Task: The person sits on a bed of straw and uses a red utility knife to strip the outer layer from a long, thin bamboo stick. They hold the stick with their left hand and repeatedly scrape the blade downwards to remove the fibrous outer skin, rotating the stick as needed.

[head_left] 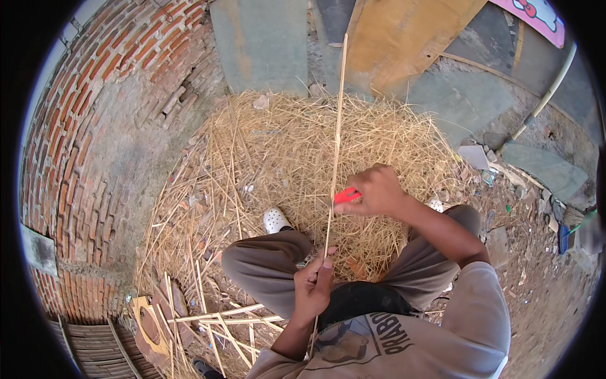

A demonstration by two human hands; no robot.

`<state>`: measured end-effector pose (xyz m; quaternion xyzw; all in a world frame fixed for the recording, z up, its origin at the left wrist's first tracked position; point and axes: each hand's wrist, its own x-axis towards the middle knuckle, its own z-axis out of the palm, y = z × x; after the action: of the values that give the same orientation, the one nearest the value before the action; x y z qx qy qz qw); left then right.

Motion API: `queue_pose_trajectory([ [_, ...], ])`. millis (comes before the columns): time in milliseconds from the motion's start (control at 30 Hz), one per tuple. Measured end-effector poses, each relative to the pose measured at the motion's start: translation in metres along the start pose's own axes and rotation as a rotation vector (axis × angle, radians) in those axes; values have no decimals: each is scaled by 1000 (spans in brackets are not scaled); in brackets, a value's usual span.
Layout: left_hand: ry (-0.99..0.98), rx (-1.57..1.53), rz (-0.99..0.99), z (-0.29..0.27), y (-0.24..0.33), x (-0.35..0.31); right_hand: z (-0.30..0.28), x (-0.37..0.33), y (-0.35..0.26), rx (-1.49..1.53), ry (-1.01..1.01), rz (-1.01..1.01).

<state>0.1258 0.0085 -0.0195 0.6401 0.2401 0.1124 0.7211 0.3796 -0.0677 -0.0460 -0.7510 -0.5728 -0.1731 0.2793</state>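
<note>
At the centre of the frame, the left hand [314, 282] clenches around the lower part of a long thin pale bamboo strip [336, 145] that runs up toward the top edge. Higher and to the right, the right hand [374, 189], wrist bent inward, grips a small red-handled knife [346, 195] against the strip. A heap of dry yellow shavings [284, 151] lies beneath.

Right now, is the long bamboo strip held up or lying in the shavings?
Held up: the bamboo strip runs from the left hand past the right hand and its red tool, above the shavings.
</note>
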Motion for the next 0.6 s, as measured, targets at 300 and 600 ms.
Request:
queue_pose_trajectory([
  [300,-87,205,43,3,-13,-18,-2,8,81,-280,66,50],
  [600,-207,164,-241,-24,-9,-90,-65,-44,278,-263,134,1278],
])
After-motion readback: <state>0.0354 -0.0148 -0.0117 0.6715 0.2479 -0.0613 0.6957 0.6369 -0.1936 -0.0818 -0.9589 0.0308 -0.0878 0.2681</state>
